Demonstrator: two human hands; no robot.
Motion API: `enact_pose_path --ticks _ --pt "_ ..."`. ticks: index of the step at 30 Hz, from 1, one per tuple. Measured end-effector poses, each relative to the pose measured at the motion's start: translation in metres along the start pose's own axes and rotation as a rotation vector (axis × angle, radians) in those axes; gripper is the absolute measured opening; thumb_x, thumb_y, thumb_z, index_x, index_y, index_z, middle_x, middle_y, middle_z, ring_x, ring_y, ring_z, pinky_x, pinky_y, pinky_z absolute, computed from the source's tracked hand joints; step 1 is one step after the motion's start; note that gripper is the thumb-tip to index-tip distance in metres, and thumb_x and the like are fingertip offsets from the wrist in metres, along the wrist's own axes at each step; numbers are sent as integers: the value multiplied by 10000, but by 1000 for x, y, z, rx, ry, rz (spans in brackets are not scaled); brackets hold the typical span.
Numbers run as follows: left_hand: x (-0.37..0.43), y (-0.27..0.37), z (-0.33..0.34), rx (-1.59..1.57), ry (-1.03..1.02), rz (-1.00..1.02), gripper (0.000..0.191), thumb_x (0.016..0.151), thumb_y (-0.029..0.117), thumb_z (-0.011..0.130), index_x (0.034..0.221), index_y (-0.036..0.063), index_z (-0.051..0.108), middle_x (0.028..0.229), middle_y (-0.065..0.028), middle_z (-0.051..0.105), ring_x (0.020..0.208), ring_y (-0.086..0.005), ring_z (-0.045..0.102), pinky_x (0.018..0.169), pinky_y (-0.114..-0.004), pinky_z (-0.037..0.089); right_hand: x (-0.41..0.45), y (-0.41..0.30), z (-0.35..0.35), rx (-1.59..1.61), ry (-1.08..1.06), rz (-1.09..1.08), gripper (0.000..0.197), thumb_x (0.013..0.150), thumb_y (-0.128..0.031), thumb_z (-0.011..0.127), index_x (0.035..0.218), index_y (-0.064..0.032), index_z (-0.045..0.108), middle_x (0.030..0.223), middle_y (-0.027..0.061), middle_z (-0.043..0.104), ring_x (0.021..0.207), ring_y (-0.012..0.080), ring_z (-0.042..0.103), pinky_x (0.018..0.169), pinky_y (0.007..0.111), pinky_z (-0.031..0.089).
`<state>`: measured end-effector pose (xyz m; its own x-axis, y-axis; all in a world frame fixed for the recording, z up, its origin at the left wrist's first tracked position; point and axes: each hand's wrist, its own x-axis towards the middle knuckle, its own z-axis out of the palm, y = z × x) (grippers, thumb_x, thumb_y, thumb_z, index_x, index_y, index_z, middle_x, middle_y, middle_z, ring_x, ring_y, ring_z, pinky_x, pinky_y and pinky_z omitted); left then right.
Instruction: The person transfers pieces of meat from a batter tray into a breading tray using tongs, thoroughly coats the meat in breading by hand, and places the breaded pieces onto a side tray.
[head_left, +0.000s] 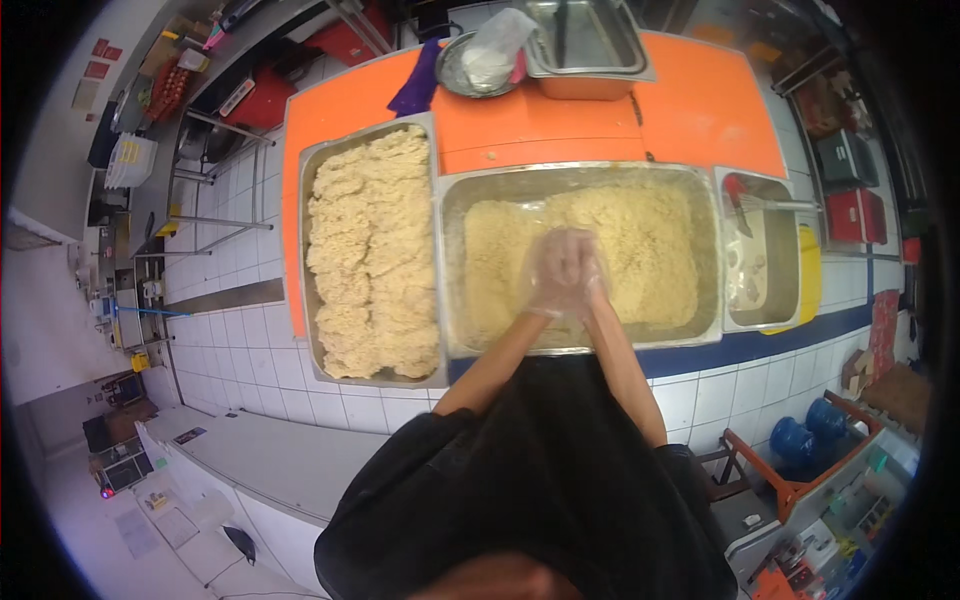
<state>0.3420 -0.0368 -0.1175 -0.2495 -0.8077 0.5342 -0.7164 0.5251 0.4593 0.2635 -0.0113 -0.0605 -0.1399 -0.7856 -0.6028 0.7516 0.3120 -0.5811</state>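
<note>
My left hand (549, 271) and my right hand (583, 268), both in clear plastic gloves, are pressed together over the middle metal tray (577, 171). The gloves and motion blur hide whether anything lies between the palms. Pale yellow crumbs (637, 255) fill the tray's right side, and a flatter patch of crumbs (491, 262) covers its left. To the left, a deep metal tray (306, 247) is packed with rows of crumb-coated pieces (375, 255). A smaller metal pan (787, 277) on the right contains pale liquid batter (748, 262), a wire whisk (780, 204) and a red-handled utensil (735, 196).
Behind the trays, the orange tabletop (540, 131) holds a metal bowl (457, 71) with a plastic bag (491, 60), a purple cloth (416, 82) and a stacked metal pan (589, 45). Something yellow (808, 277) sits under the right pan. Metal-legged tables (225, 221) stand left.
</note>
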Motion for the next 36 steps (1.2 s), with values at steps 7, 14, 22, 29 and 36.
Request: enact_pose_path --ticks 7,14,22,29,36 --pt "31 38 23 -15 -570 -734 269 994 278 500 1021 52 644 821 -119 676 767 -296 626 739 -445 472 -20 -100 -134 -469 -201 -333 447 1011 -416 497 1135 -25 674 1018 115 690 987 198 652 875 360 529" --pt "-15 -70 112 189 -483 -635 532 983 455 432 1338 72 536 1353 -233 528 1252 -350 506 1057 -436 377 4 -180 -145 -1479 20 -599 348 969 -284 505 903 11 678 954 226 683 885 378 663 857 474 505" --pt "20 44 82 -78 -925 -548 563 1012 430 358 1382 18 455 1380 -233 500 1298 -361 451 1097 -411 343 80 -131 -195 -1752 11 -316 312 853 -185 568 1029 34 703 1129 274 660 1111 394 630 958 428 496" --pt "-55 -131 -27 503 -939 -617 509 1014 397 367 1230 17 628 1161 -230 666 1113 -348 626 951 -401 485 134 -132 -200 -2068 -398 -363 258 823 -192 564 896 -28 749 981 181 723 879 355 690 838 436 534" --pt "-38 -11 17 75 -1180 -750 657 986 550 366 1396 49 476 1254 -218 592 1231 -330 529 1015 -438 396 113 -62 -198 -1315 -585 84 415 908 -255 559 1282 -76 586 1325 109 549 1165 247 529 1028 376 396"
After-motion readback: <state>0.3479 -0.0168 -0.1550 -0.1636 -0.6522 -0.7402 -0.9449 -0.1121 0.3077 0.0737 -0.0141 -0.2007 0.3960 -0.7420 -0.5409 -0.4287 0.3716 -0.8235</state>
